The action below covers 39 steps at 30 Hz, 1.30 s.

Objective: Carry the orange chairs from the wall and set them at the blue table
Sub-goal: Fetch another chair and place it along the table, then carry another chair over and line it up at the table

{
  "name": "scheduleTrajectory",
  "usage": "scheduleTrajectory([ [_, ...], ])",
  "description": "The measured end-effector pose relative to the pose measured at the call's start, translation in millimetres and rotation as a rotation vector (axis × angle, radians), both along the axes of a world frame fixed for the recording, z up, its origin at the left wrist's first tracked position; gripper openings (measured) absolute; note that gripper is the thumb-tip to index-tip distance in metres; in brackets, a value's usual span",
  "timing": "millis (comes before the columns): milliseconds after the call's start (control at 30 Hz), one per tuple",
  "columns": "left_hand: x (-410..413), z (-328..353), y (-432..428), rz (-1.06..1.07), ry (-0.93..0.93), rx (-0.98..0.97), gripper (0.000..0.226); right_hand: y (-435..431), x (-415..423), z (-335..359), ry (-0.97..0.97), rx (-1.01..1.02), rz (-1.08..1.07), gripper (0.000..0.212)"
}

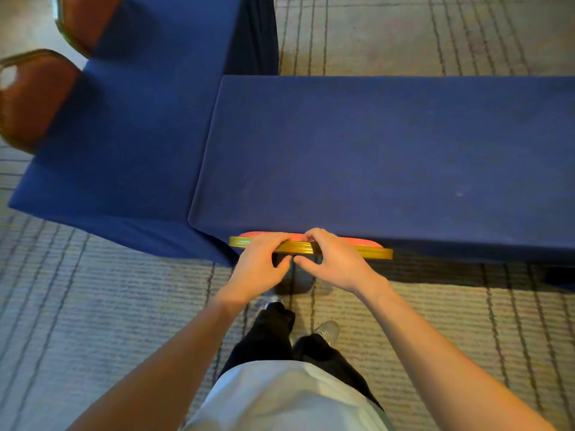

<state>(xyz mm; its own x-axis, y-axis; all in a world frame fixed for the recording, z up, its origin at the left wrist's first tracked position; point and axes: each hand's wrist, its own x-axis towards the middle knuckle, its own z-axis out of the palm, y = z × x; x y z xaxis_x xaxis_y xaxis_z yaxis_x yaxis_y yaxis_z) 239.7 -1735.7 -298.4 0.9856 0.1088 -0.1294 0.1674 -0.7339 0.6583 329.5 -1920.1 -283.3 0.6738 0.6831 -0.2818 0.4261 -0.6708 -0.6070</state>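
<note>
both hands are on one orange chair [368,251], which stands just ahead of them, its seat hidden beneath the near edge of the blue desk [389,157], with only the gold top rail and a sliver of orange back showing. the left hand [258,265] and the right hand [336,265] sit side by side at the middle of that rail, fingers curled over its far side and thumbs tucked on the near side, thumb tips almost touching. this looks like the placing step, near its finish: the chair seems as far in as the desk edge allows. the next move probably calls for a small squaring of the back to the edge, then letting go and stepping away. beyond and to the left of the left hand a second blue desk [140,135] butts at an angle, its hanging corner close to the rail's left end, so there is little room on that side. two more chairs [34,98] stand at its far side. to the right of the right hand the desk edge runs on bare, and behind both hands the carpet [93,306] lies open for backing out.
</note>
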Motion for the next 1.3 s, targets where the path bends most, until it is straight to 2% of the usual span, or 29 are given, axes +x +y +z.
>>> scheduleTrajectory([
  [300, -65, 38, 35, 0.104, -0.035, -0.098, 0.056, 37, -44, 48, -0.022, 0.069, 0.024, 0.043],
  [533, -133, 55, 93, 0.285, -0.112, -0.198, 0.048, 106, -107, 74, -0.001, 0.152, 0.045, 0.049],
  [667, -210, 66, 148, 0.442, -0.145, -0.289, 0.046, 172, -174, 87, 0.095, 0.238, 0.070, 0.050],
  [1000, -377, 107, 249, 0.823, -0.417, -0.548, 0.035, 319, -318, 122, 0.385, 0.503, 0.155, 0.033],
  [1133, -411, 119, 284, 0.937, -0.515, -0.658, 0.030, 368, -344, 134, 0.481, 0.551, 0.180, 0.029],
  [1300, -426, 112, 329, 1.028, -0.594, -0.672, 0.030, 437, -352, 126, 0.589, 0.565, 0.178, 0.028],
])
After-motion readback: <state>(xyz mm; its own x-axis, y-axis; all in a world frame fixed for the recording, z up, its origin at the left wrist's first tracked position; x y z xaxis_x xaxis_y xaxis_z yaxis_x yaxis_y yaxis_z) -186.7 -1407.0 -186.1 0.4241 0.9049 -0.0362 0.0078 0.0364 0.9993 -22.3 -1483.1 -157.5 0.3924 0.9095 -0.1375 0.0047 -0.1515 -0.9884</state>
